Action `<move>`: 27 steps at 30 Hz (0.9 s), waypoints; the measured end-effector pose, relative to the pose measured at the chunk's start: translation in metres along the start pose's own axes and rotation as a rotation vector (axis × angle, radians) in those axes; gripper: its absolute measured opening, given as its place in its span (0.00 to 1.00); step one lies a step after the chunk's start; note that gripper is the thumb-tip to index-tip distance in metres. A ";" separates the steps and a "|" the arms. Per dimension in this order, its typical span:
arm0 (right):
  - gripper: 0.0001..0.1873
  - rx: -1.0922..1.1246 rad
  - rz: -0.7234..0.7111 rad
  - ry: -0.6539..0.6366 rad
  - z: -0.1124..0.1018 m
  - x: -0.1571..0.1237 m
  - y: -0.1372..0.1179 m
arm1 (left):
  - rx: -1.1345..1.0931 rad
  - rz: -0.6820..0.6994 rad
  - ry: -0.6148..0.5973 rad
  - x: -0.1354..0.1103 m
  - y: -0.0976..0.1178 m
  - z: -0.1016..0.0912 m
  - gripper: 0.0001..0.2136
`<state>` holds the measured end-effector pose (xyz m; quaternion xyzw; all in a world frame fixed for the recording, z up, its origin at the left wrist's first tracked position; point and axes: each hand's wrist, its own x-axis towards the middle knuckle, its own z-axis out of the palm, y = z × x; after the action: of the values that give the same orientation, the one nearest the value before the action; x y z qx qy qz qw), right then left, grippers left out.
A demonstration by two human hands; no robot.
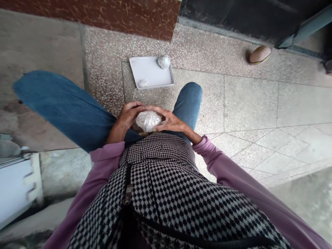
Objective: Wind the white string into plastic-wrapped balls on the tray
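I sit on a terrazzo floor with my legs in blue jeans spread apart. Both hands hold a ball wrapped in clear plastic (148,120) in front of my waist. My left hand (128,116) curls round its left side and my right hand (169,120) cups its right side, fingers closed over the top. A white rectangular tray (153,74) lies on the floor just beyond my hands. It holds two smaller plastic-wrapped balls, one at its far right corner (164,62) and one near its front left edge (143,83).
A reddish speckled stone wall base (109,15) runs along the far side. A tan shoe (259,54) lies on the floor at the far right. A white object (18,186) stands at my left. Terrazzo tiles (259,103) stretch to the right.
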<state>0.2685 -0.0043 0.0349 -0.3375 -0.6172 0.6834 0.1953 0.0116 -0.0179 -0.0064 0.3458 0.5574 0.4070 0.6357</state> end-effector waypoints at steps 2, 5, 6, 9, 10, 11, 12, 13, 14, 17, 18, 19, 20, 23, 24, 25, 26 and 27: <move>0.54 0.037 -0.010 0.054 -0.005 0.003 -0.001 | 0.010 0.024 0.008 0.001 -0.002 0.002 0.29; 0.57 0.016 -0.013 0.197 -0.026 0.012 -0.007 | 0.102 0.103 0.012 -0.003 -0.001 0.004 0.25; 0.58 -0.017 -0.011 0.254 -0.034 0.014 -0.009 | 0.153 0.120 0.007 -0.005 0.001 0.005 0.23; 0.57 -0.162 0.018 0.381 -0.055 0.018 -0.011 | 0.314 0.181 -0.043 -0.012 0.007 0.006 0.18; 0.56 -0.207 0.034 0.404 -0.059 0.018 -0.010 | 0.352 0.206 -0.064 -0.014 0.008 0.006 0.18; 0.54 -0.245 0.051 0.418 -0.061 0.018 -0.008 | 0.381 0.229 -0.084 -0.015 0.010 0.007 0.18; 0.53 -0.275 0.066 0.427 -0.062 0.018 -0.005 | 0.401 0.247 -0.099 -0.016 0.010 0.008 0.19; 0.52 -0.302 0.075 0.434 -0.060 0.018 -0.001 | 0.417 0.259 -0.113 -0.016 0.011 0.008 0.19; 0.51 -0.328 0.078 0.437 -0.058 0.019 0.003 | 0.429 0.266 -0.127 -0.017 0.011 0.009 0.18; 0.48 -0.415 0.064 0.453 -0.049 0.027 0.016 | 0.456 0.275 -0.168 -0.017 0.012 0.011 0.16; 0.47 -0.441 0.068 0.454 -0.046 0.030 0.019 | 0.462 0.278 -0.178 -0.018 0.012 0.012 0.16; 0.47 -0.464 0.082 0.447 -0.043 0.033 0.022 | 0.468 0.281 -0.182 -0.018 0.012 0.012 0.15; 0.46 -0.479 0.103 0.427 -0.040 0.034 0.024 | 0.472 0.283 -0.179 -0.017 0.012 0.012 0.15; 0.43 -0.470 0.162 0.278 -0.028 0.033 0.025 | 0.493 0.280 -0.164 -0.016 0.010 0.011 0.14; 0.42 -0.445 0.171 0.216 -0.023 0.031 0.023 | 0.499 0.273 -0.159 -0.015 0.009 0.010 0.15; 0.41 -0.414 0.180 0.158 -0.018 0.028 0.021 | 0.501 0.263 -0.155 -0.014 0.008 0.009 0.15; 0.41 -0.378 0.189 0.108 -0.013 0.024 0.018 | 0.496 0.249 -0.153 -0.014 0.007 0.008 0.16; 0.42 -0.341 0.199 0.065 -0.009 0.021 0.013 | 0.485 0.233 -0.153 -0.013 0.007 0.007 0.18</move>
<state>0.2622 0.0136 0.0171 -0.4467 -0.6809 0.5738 0.0868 0.0170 -0.0268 0.0063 0.5791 0.5455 0.3048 0.5236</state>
